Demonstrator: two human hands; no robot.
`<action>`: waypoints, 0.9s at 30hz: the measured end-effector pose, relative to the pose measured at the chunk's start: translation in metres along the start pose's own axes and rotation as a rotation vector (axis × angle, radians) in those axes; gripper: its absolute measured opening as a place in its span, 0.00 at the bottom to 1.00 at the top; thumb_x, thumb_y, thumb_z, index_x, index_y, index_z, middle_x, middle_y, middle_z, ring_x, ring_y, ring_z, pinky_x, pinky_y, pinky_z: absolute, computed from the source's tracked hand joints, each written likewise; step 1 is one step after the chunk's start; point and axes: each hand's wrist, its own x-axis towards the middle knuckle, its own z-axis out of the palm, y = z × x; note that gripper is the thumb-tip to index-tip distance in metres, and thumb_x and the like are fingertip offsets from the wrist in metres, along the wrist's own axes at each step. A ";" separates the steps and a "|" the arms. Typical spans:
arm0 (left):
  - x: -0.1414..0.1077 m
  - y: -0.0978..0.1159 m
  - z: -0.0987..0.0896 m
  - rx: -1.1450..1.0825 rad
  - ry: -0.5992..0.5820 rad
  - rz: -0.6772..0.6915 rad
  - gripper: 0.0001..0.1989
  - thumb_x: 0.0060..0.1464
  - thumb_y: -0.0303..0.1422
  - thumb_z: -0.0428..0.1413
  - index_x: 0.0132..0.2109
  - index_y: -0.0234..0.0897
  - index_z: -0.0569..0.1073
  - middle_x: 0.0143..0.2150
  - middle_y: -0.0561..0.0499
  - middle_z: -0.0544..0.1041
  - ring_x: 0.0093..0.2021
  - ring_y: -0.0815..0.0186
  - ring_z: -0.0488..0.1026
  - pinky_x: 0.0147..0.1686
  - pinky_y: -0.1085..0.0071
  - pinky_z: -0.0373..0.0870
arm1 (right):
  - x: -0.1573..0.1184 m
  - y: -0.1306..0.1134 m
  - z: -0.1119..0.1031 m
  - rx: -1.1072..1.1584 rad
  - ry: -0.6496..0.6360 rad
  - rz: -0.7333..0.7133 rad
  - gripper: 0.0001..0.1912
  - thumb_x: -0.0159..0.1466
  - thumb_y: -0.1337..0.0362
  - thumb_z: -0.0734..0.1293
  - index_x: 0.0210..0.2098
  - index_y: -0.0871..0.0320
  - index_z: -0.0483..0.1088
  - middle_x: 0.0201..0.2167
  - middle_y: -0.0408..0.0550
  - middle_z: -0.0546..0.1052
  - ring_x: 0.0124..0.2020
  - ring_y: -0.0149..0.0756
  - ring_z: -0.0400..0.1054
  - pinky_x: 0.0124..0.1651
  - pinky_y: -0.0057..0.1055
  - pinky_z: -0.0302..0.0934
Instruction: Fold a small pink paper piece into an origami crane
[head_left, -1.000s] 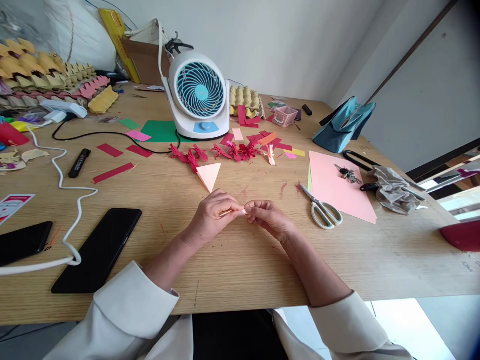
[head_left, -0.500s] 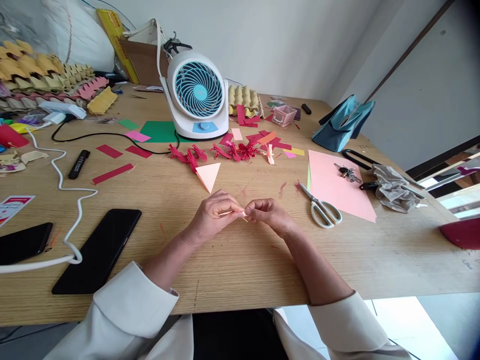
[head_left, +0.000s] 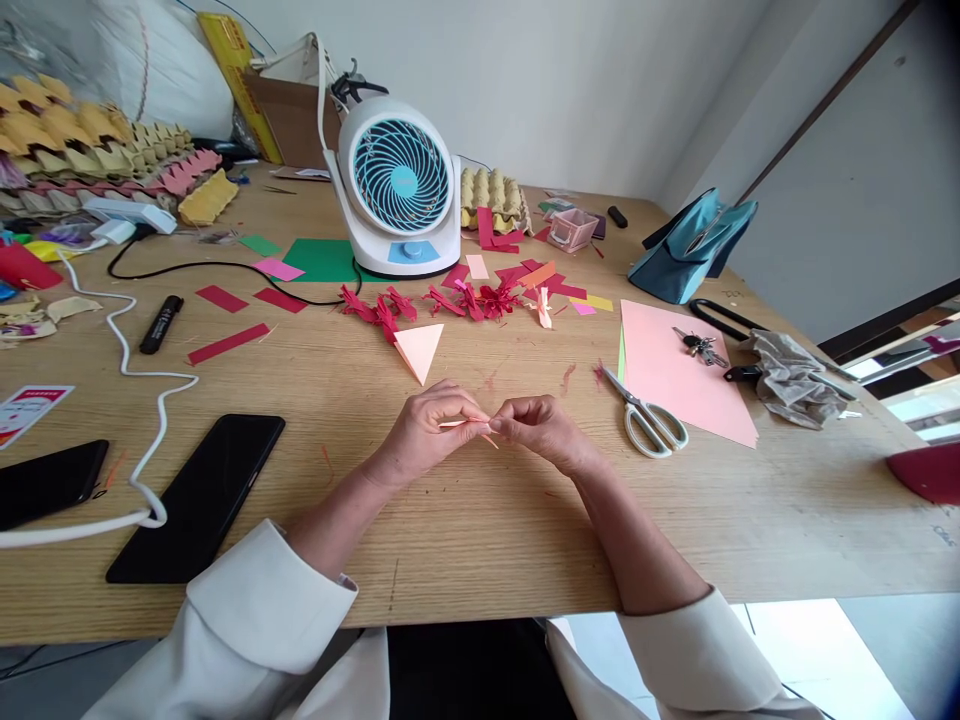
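Note:
Over the middle of the table, my left hand (head_left: 439, 425) pinches a small light-pink paper strip (head_left: 454, 424) between thumb and fingers. My right hand (head_left: 541, 430) is closed on the strip's other end, fingertips almost touching the left ones. Most of the paper is hidden by the fingers; a thin end pokes out below. Just beyond my left hand lies a pale pink paper triangle (head_left: 421, 350). Behind it runs a row of twisted red paper pieces (head_left: 487, 300), with one pale pink twisted piece (head_left: 542, 308) at its right end.
White-handled scissors (head_left: 651, 422) lie right of my hands, beside pink paper sheets (head_left: 675, 370) with keys (head_left: 703, 347) on them. A white fan (head_left: 401, 185) stands at the back. To the left are a black phone (head_left: 199, 500), a marker (head_left: 160, 325) and a white cable (head_left: 161, 430).
Both hands stay in nearly the same place, still pinching the paper. A bit more of its thin end shows below the fingertips. The whole view has shifted slightly.

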 end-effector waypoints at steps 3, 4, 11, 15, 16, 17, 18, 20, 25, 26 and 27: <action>0.000 0.001 0.001 -0.010 0.009 -0.026 0.06 0.55 0.32 0.62 0.31 0.35 0.77 0.29 0.49 0.78 0.32 0.67 0.73 0.33 0.71 0.68 | 0.000 -0.001 0.003 -0.040 0.055 -0.027 0.20 0.57 0.48 0.70 0.22 0.60 0.69 0.18 0.38 0.60 0.22 0.25 0.49 0.25 0.27 0.43; 0.000 0.001 0.001 -0.012 0.007 -0.033 0.07 0.56 0.32 0.61 0.31 0.35 0.76 0.29 0.49 0.78 0.32 0.67 0.73 0.33 0.71 0.68 | 0.000 -0.001 0.005 -0.046 0.072 -0.039 0.20 0.57 0.49 0.70 0.22 0.60 0.69 0.18 0.39 0.61 0.22 0.26 0.50 0.25 0.28 0.43; 0.000 0.001 -0.001 0.018 -0.004 -0.052 0.07 0.56 0.33 0.61 0.31 0.35 0.76 0.29 0.49 0.77 0.33 0.67 0.72 0.34 0.71 0.68 | 0.000 0.004 0.010 -0.094 0.144 -0.084 0.18 0.57 0.51 0.70 0.24 0.60 0.68 0.20 0.40 0.64 0.23 0.26 0.53 0.27 0.28 0.46; 0.000 0.002 -0.001 0.047 -0.006 -0.039 0.08 0.57 0.33 0.60 0.30 0.36 0.76 0.28 0.49 0.77 0.33 0.66 0.72 0.35 0.71 0.68 | 0.001 0.002 0.011 -0.025 0.120 -0.040 0.19 0.56 0.49 0.71 0.24 0.61 0.69 0.20 0.40 0.65 0.24 0.26 0.53 0.27 0.27 0.47; 0.000 0.002 -0.002 0.049 -0.005 -0.033 0.09 0.57 0.33 0.60 0.30 0.36 0.76 0.28 0.49 0.77 0.32 0.66 0.72 0.35 0.71 0.68 | 0.001 0.001 0.011 -0.003 0.108 -0.032 0.20 0.55 0.49 0.71 0.24 0.61 0.69 0.21 0.40 0.65 0.24 0.26 0.53 0.28 0.27 0.47; 0.000 0.002 -0.002 0.047 -0.001 -0.027 0.08 0.57 0.33 0.60 0.30 0.36 0.76 0.28 0.49 0.77 0.32 0.66 0.72 0.35 0.71 0.68 | 0.001 -0.001 0.011 0.015 0.093 -0.027 0.20 0.55 0.49 0.71 0.24 0.61 0.69 0.21 0.40 0.65 0.24 0.26 0.53 0.28 0.28 0.47; 0.000 0.002 -0.002 0.042 0.005 -0.023 0.08 0.57 0.33 0.60 0.30 0.36 0.76 0.28 0.50 0.77 0.32 0.66 0.72 0.35 0.70 0.68 | 0.000 -0.002 0.010 0.032 0.076 -0.025 0.20 0.55 0.49 0.71 0.24 0.61 0.70 0.21 0.40 0.65 0.24 0.26 0.53 0.28 0.28 0.47; 0.000 0.002 -0.001 0.028 0.020 -0.016 0.07 0.56 0.32 0.61 0.31 0.36 0.76 0.29 0.50 0.77 0.33 0.66 0.72 0.35 0.70 0.68 | 0.000 -0.005 0.009 0.066 0.048 -0.026 0.20 0.55 0.49 0.71 0.25 0.60 0.70 0.21 0.40 0.65 0.25 0.27 0.54 0.29 0.28 0.48; 0.001 0.003 -0.002 0.024 0.053 0.000 0.06 0.57 0.30 0.60 0.31 0.36 0.76 0.29 0.50 0.77 0.33 0.67 0.72 0.35 0.70 0.68 | 0.001 -0.004 0.008 0.108 0.044 -0.017 0.19 0.54 0.49 0.72 0.27 0.60 0.71 0.22 0.40 0.65 0.25 0.27 0.53 0.29 0.28 0.47; 0.001 0.002 -0.002 0.029 0.052 -0.001 0.06 0.57 0.30 0.60 0.31 0.36 0.75 0.29 0.50 0.77 0.33 0.67 0.72 0.35 0.70 0.68 | 0.001 -0.003 0.008 0.106 0.050 -0.016 0.19 0.54 0.49 0.72 0.27 0.60 0.71 0.22 0.40 0.65 0.25 0.27 0.53 0.29 0.28 0.46; 0.000 0.002 -0.002 0.031 0.046 -0.002 0.06 0.57 0.30 0.60 0.31 0.36 0.75 0.29 0.50 0.77 0.33 0.67 0.72 0.35 0.70 0.68 | 0.002 -0.002 0.008 0.104 0.054 -0.015 0.20 0.54 0.48 0.72 0.27 0.60 0.71 0.22 0.40 0.65 0.25 0.27 0.53 0.28 0.28 0.46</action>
